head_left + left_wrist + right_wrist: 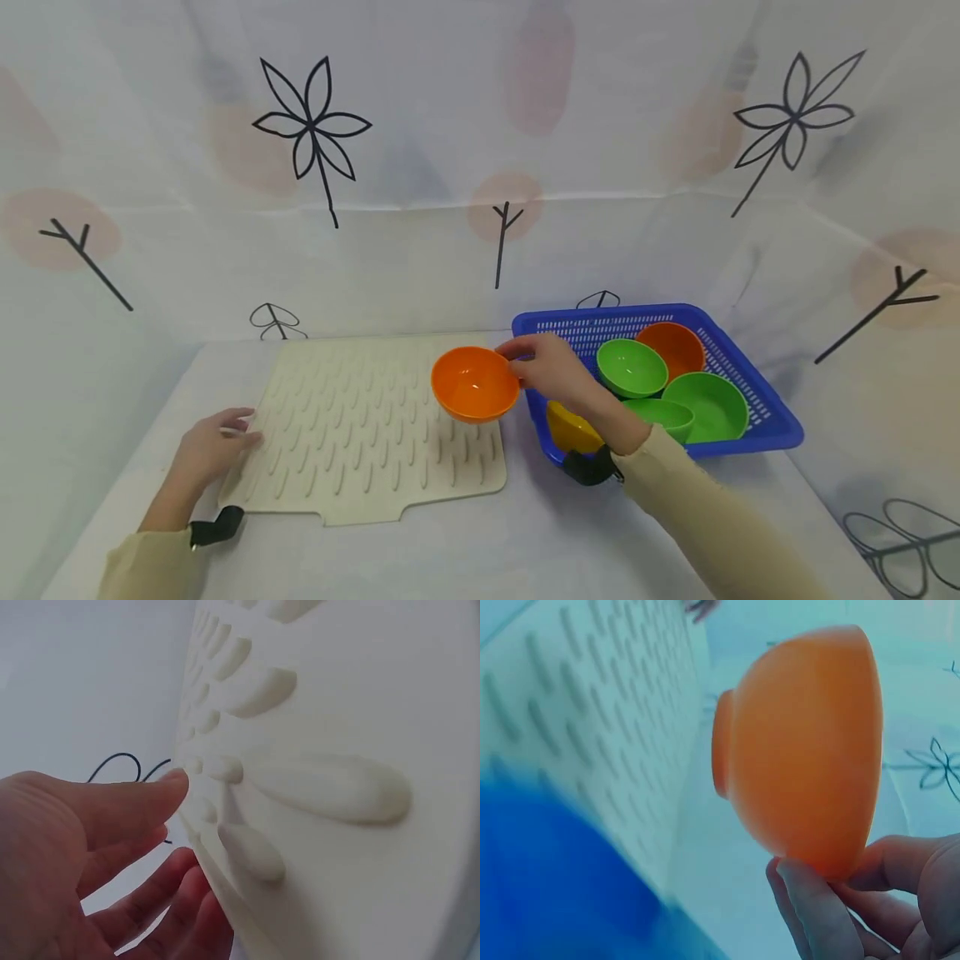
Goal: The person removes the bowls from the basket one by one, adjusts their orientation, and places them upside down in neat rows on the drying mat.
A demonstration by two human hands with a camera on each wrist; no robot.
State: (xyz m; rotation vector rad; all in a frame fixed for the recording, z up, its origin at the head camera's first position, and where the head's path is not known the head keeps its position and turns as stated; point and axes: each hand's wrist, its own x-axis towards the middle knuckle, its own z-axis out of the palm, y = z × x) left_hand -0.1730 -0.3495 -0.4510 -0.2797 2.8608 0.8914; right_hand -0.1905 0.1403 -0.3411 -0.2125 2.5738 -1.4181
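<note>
An orange bowl (475, 385) is held by the rim in my right hand (551, 367), above the right part of a cream drainboard (352, 492) with raised ridges. In the right wrist view the thumb and fingers pinch the side of the orange bowl (802, 750), and its foot ring points toward the drainboard (615, 720). At the drainboard's left edge is my left hand (213, 450). The left wrist view shows the thumb and fingers (124, 810) about that edge, with the fingertips partly hidden.
A blue plastic basket (772, 429) stands at the right. Inside are green bowls (632, 367), another orange bowl (675, 348) and a yellow piece (572, 429), partly covered by the right forearm. A patterned white cloth (405, 267) hangs behind and covers the table.
</note>
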